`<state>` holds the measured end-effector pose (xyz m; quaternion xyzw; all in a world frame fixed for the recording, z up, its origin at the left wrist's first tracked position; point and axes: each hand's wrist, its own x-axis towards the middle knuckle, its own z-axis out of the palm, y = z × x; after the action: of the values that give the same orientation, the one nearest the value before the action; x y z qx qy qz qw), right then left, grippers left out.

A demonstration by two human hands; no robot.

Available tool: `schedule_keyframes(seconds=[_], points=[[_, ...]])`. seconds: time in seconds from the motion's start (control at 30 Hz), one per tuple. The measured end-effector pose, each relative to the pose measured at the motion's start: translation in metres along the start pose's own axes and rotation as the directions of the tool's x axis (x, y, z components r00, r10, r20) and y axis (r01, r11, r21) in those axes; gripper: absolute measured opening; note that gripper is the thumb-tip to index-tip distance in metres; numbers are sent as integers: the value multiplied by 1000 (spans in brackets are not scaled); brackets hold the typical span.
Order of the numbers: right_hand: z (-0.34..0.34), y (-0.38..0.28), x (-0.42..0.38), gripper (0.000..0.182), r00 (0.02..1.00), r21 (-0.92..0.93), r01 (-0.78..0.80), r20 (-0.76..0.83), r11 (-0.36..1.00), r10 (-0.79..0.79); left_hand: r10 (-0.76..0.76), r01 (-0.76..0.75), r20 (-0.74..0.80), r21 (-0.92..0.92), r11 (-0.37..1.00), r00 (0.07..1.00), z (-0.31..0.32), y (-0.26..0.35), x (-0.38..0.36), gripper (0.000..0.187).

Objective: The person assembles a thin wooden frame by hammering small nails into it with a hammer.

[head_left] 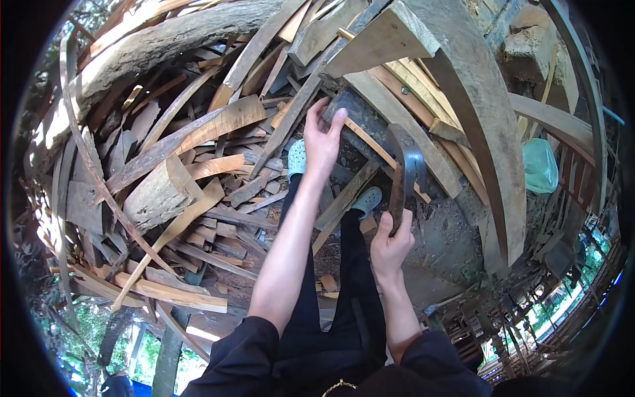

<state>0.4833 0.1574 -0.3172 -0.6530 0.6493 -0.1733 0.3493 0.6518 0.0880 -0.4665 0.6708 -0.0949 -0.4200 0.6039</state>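
My right hand is closed round the wooden handle of a hammer. The hammer stands with its dark metal head upward, over the ground ahead of me. My left hand is curled at the near left end of a dark wooden block, thumb on one side and fingers on the other; some fingertips are hidden. A thin light wood strip runs slantwise from near my left thumb, past the block and behind the hammer.
Scrap wood and a cut log crowd the left side. A large curved beam arches on the right, with planks beneath it. A green plastic bag hangs farther right. My feet in light clogs stand among offcuts.
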Motion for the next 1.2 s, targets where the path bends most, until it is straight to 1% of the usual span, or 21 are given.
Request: schedule_keyframes(seconds=[0.03, 0.1, 0.17, 0.2, 0.23, 0.3, 0.33, 0.4, 0.43, 0.5, 0.53, 0.57, 0.63, 0.7, 0.73, 0.77, 0.8, 0.87, 1.07, 1.13, 1.2], points=[[-3, 2, -1, 24, 1000, 3, 1, 0, 1000, -1, -63, 66, -139, 12, 998, 988, 5, -2, -10, 61], [-10, 7, -5, 25, 1000, 11, 24, -13, 1000, -24, 16, 44, -357, 159, 986, 934, 18, -4, -40, 54], [-15, 11, -10, 25, 1000, 42, 12, -17, 999, -11, 158, 57, -378, 498, 865, 912, 34, -1, -69, 51], [-18, 18, -14, 25, 999, 46, -37, -14, 998, 38, 136, 57, -305, 549, 834, 942, 41, 9, -76, 52], [-21, 22, -17, 24, 996, 50, -85, -12, 995, 86, -28, 187, -286, 547, 816, 958, 51, 23, -80, 53], [-28, 25, -20, 25, 995, 21, -97, -6, 995, 97, -87, 255, -280, 647, 719, 956, 63, 33, -75, 49], [-32, 26, -22, 25, 994, -6, -110, 2, 994, 110, -87, 253, -278, 648, 718, 957, 65, 35, -71, 49], [-39, 34, -27, 25, 993, -13, -115, 11, 993, 115, -106, 264, -254, 745, 612, 961, 64, 39, -62, 43], [-42, 37, -29, 25, 993, -21, -117, 23, 993, 118, -100, 256, -248, 750, 610, 964, 62, 39, -61, 43], [-47, 37, -33, 26, 993, -4, -119, 17, 993, 119, -106, 202, -176, 732, 651, 979, 58, 37, -60, 38], [-49, 36, -34, 26, 993, 7, -119, 15, 993, 119, -61, 172, -182, 693, 700, 981, 56, 34, -59, 36], [-51, 36, -36, 26, 993, 16, -121, 7, 993, 121, -53, 162, -174, 698, 697, 983, 57, 31, -61, 36], [-55, 38, -40, 27, 988, 31, -155, 28, 987, 154, -219, 252, -130, 378, 891, 967, 62, 38, -67, 31], [-58, 38, -39, 28, 994, 31, -105, 0, 994, 105, -222, 247, -109, 374, 894, 969, 62, 39, -73, 27], [-60, 40, -39, 29, 998, 22, -52, -23, 998, 52, -211, 215, -44, 221, 951, 977, 60, 37, -75, 27], [-63, 43, -41, 29, 998, 26, -57, -29, 998, 58, -190, 189, 20, 59, 980, 982, 57, 35, -76, 26], [-65, 47, -44, 29, 996, 49, -83, -10, 995, 83, -178, 178, 61, 14, 984, 982, 52, 35, -78, 27], [-70, 52, -46, 30, 994, 76, -110, 6, 991, 110, -151, 155, 99, -36, 987, 984, 44, 35, -79, 26], [-78, 54, -41, 28, 999, 42, -53, -9, 998, 53, -111, 123, 105, -115, 986, 988, 40, 33, -83, 30], [-79, 52, -39, 34, 991, 75, -133, -2, 988, 133, -103, 115, 99, -124, 986, 990, 42, 35, -84, 30], [-80, 59, -39, 30, 990, 60, -138, 24, 989, 137, -98, 110, 97, -128, 986, 990, 43, 37, -84, 31]])
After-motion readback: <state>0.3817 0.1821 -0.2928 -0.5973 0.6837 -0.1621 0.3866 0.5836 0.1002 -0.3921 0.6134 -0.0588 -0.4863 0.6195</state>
